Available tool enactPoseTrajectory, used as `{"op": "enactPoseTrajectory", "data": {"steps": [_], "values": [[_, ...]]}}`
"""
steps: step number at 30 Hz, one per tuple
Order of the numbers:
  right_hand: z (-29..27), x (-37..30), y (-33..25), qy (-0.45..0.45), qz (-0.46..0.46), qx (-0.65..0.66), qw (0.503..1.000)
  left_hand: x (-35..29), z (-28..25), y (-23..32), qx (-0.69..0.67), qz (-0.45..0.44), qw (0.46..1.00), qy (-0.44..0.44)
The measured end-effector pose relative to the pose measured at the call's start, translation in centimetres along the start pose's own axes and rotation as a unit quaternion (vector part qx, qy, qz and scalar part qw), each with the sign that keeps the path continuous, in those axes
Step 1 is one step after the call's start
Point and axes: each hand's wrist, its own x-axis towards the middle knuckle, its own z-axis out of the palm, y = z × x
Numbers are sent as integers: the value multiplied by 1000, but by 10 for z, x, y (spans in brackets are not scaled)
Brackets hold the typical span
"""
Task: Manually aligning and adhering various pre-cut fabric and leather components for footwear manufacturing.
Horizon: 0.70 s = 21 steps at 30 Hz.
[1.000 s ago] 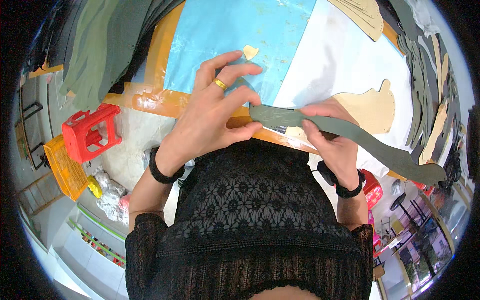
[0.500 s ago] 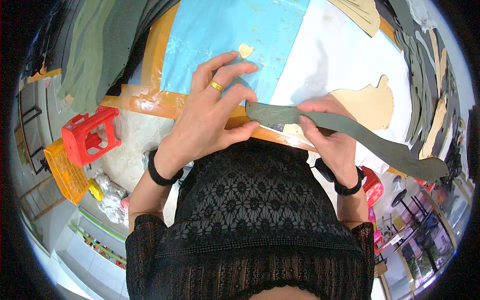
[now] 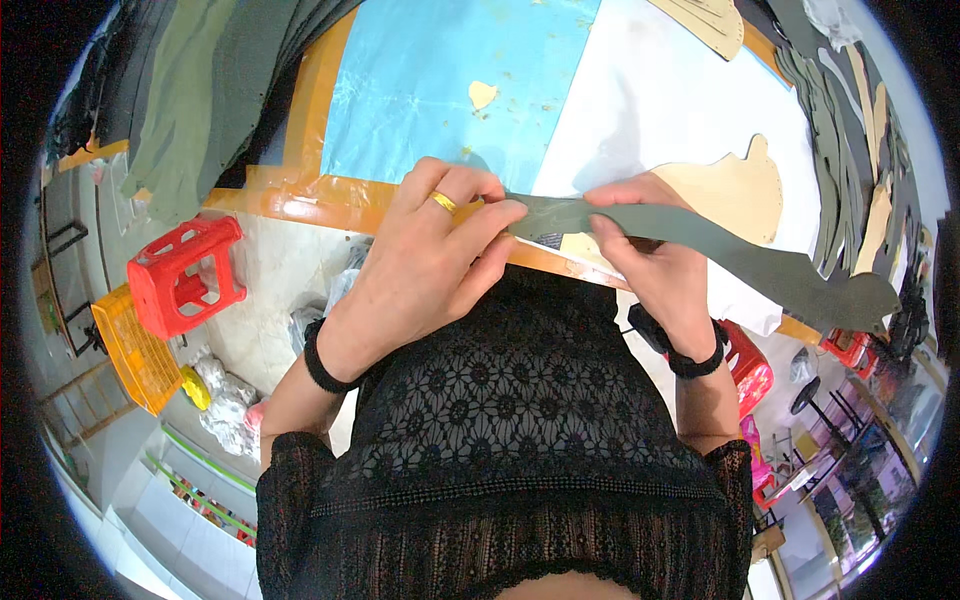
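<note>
A long, curved strip of dark green sheet material (image 3: 740, 258), perhaps leather, stretches between my hands at the table's near edge, its wide end hanging out to the right. Curled fingers and thumb of my left hand (image 3: 425, 255) pinch its left end and hide the tip. My right hand (image 3: 660, 265) grips the strip nearer its middle, thumb below and fingers behind. Beyond that hand lies a beige cut-out piece (image 3: 730, 190) with a rounded tab, flat on white sheeting (image 3: 670, 90). A small beige scrap (image 3: 483, 94) rests on the blue sheet (image 3: 440, 80).
Green strips (image 3: 190, 110) hang over the table's left side, and more green strips (image 3: 822, 170) lie at the right. Stacked beige pieces (image 3: 705, 22) sit at the far edge. On the floor at left are a red stool (image 3: 185, 275) and a yellow crate (image 3: 137, 350).
My left hand's fingers, spread out before, have curled in around the strip's left end, now covered. My right hand keeps its hold, and the strip has shifted slightly upward.
</note>
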Motion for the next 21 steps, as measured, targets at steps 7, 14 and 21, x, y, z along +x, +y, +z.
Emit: {"op": "enactPoseTrajectory", "data": {"steps": [7, 14, 21], "values": [[-1, -1, -3, -10, 33, -6, 999, 0, 15, 7, -4, 44, 997, 68], [-3, 0, 1, -11, 26, -10, 1000, 10, 37, 16, -6, 11, 995, 95], [-7, 1, -6, -40, 37, 75, 996, 17, 52, 25, 64, 9, 989, 135]]}}
